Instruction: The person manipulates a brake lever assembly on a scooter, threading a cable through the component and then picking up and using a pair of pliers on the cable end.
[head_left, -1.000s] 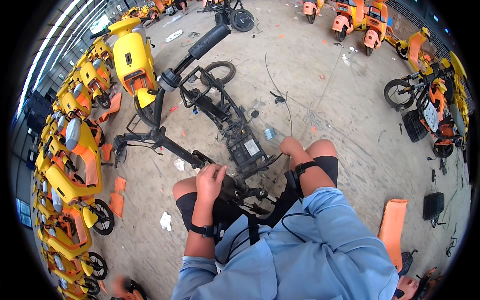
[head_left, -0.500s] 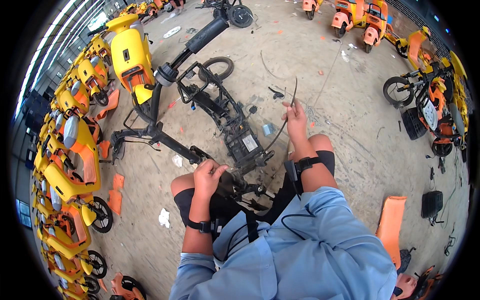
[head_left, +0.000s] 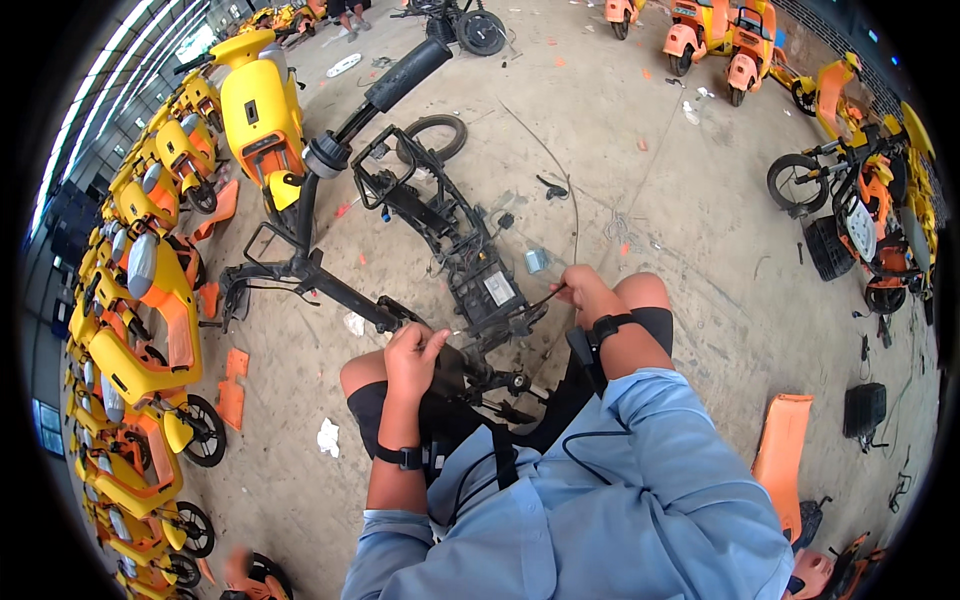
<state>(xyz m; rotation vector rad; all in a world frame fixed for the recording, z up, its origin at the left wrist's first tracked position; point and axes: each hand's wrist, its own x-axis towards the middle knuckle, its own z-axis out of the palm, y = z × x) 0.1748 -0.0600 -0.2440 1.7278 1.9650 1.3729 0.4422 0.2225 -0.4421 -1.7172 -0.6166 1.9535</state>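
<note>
Here, wearer: a person in a light blue shirt and black shorts, seen from above, with both forearms reaching up from the lower half of the frame.
Right hand: just right of centre, its grip closed around a thin dark cable.
Cable: at the centre of the frame; it runs down and left from the fingers toward the end of a stripped scooter frame.
Left hand: left of and lower than the right one, fingers curled, thumb toward the forefinger; whether its grip is closed on anything, I cannot tell.
Stripped scooter frame: black bare metal, lying from upper centre down to between the knees, with a labelled box near its lower end.
Black steering column: left of that frame, reaching down toward the left hand.
Small blue item: on the concrete floor, just above and left of the right hand.
Left side: a yellow scooter at upper left, more yellow scooters crowded along the edge, and orange panel pieces beside them.
Right side: orange scooters at upper right, a partly dismantled scooter below, and a long orange panel at lower right.
</note>
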